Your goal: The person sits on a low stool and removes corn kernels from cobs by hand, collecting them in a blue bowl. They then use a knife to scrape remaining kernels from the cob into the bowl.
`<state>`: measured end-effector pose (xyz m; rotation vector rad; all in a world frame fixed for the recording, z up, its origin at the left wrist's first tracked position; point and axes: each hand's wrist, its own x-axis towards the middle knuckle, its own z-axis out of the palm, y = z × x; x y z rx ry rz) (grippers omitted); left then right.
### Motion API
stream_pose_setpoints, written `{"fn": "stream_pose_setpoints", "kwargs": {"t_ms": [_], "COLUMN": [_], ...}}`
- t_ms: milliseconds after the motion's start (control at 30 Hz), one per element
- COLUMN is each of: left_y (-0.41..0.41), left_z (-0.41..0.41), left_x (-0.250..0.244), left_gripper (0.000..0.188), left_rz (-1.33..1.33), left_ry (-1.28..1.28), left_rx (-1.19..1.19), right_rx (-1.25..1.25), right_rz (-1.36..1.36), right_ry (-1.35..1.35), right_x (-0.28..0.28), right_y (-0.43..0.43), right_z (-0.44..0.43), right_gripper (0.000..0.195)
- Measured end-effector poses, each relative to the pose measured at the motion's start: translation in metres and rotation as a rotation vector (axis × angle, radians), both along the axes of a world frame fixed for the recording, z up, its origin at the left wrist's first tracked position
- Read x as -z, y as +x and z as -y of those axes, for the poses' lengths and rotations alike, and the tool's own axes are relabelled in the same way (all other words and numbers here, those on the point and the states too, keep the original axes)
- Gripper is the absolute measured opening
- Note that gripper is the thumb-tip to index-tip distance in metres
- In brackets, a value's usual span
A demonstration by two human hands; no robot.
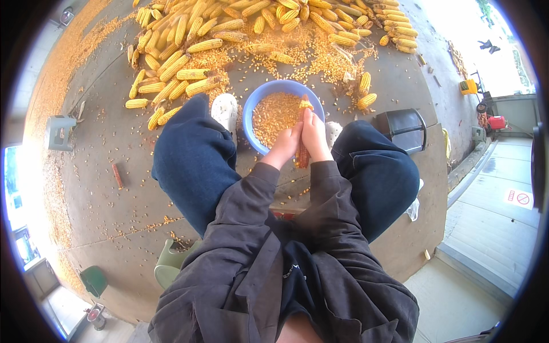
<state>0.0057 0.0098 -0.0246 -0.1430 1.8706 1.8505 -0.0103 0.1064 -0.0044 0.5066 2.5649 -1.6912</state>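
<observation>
A mostly stripped reddish corn cob [303, 159] is held between my two hands over the near right side of a blue plastic basin [247, 115]. A patch of yellow kernels remains at its far end. My left hand [288, 141] grips the cob from the left, and my right hand [315, 132] lies along its right side, fingers pointing away from me. Loose corn kernels [274, 113] cover the basin's bottom. The basin stands on the floor between my white perforated shoes [224, 110]. My palms hide the middle of the cob.
Beyond the basin lies a heap of yellow corn ears [231, 25] with scattered kernels. A dark square container [403, 124] stands by my right knee. To the left are a grey plastic stool [61, 133] and a bare red cob [117, 176]; a green stool [169, 263] sits behind.
</observation>
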Motion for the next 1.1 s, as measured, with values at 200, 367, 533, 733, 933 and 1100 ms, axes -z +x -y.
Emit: {"fn": "stream_pose_setpoints", "kwargs": {"t_ms": [200, 367, 533, 733, 933, 1100], "left_y": [0.001, 0.001, -0.004, -0.002, 0.001, 0.0], "left_z": [-0.003, -0.004, -0.002, -0.004, -0.006, -0.004], "left_x": [0.009, 0.025, -0.007, 0.021, 0.011, -0.003], "left_gripper": [0.052, 0.053, 0.06, 0.053, 0.062, 0.066], "left_rz": [0.022, 0.086, 0.146, 0.25, 0.174, -0.064], "left_ry": [0.127, 0.244, 0.128, 0.263, 0.125, -0.274], "left_rx": [-0.006, -0.126, -0.09, -0.122, -0.059, 0.299], "right_rx": [0.058, 0.067, 0.012, 0.07, 0.259, 0.341], "right_rz": [-0.013, -0.041, 0.004, -0.008, -0.05, 0.001], "right_ry": [-0.174, -0.15, -0.066, -0.078, 0.073, 0.095], "right_x": [0.012, 0.003, 0.008, 0.004, 0.006, 0.005], "right_y": [-0.004, -0.001, -0.001, 0.0, -0.001, -0.002], "right_z": [-0.008, -0.001, 0.0, 0.003, -0.009, -0.024], "right_gripper": [0.039, 0.04, 0.04, 0.041, 0.043, 0.043]}}
